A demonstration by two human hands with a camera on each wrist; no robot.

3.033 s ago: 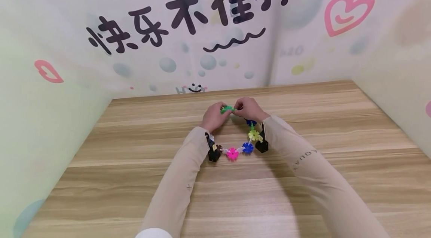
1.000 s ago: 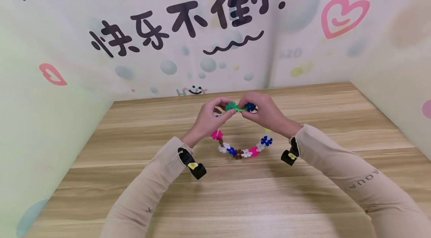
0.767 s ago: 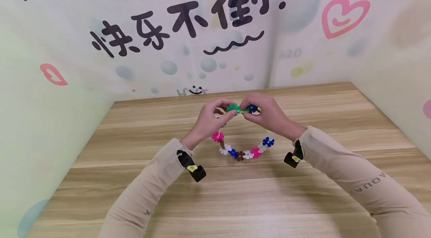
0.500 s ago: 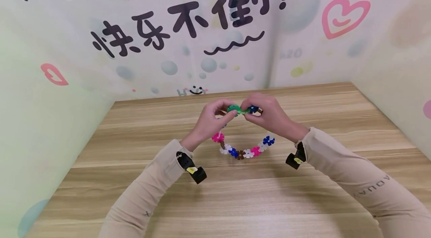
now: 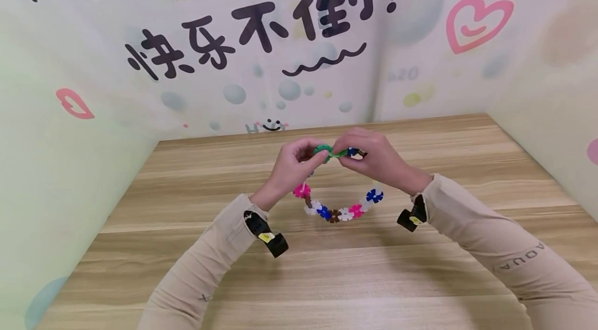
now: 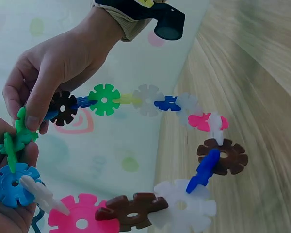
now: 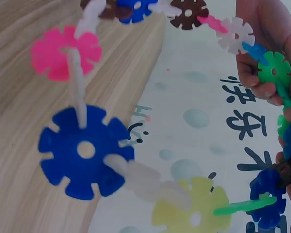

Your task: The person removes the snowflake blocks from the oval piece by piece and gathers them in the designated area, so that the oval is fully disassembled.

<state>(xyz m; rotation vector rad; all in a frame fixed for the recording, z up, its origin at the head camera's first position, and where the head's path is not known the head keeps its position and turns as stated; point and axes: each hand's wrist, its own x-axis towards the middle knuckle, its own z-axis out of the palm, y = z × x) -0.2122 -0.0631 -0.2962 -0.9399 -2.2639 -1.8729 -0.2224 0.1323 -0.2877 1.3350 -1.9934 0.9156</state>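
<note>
Pinching green discs, 2 hands, looped chain, notched edges (pink, blue, brown)

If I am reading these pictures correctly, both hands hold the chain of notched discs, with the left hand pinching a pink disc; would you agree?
Not quite: the head view shows the left hand pinching a green disc, not a pink one. Both hands do hold the chain of notched discs.
</note>
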